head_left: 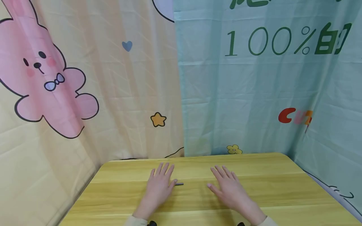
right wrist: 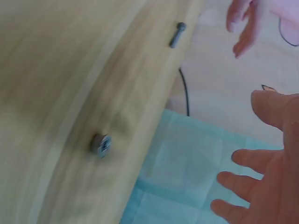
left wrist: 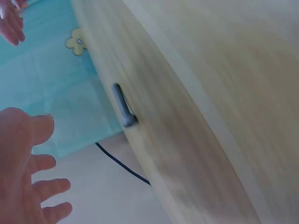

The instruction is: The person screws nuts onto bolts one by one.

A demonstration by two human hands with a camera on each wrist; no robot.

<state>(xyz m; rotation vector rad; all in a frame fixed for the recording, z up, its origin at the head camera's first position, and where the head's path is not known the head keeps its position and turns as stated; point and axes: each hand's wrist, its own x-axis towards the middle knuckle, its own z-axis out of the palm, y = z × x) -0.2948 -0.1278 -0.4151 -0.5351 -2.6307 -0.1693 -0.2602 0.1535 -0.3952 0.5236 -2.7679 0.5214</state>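
A grey metal bolt (left wrist: 123,105) lies on its side on the wooden table; in the head view only its shank (head_left: 179,184) shows beside the left thumb. My left hand (head_left: 159,187) hovers over the bolt's head end with fingers spread, holding nothing. To the right, my right hand (head_left: 230,190) is likewise held above the table, fingers extended and palm down. Below it, a short round metal nut (right wrist: 101,145) appears in the right wrist view; in the head view the right hand hides it. Both wrist views are slightly blurred.
The wooden table (head_left: 192,204) has a light yellow grain and rounded far corners. Behind it hang a cream curtain (head_left: 135,94) with a pink rabbit and a pale blue curtain (head_left: 226,94) with green lettering. Another curtain stretch borders the table's right side.
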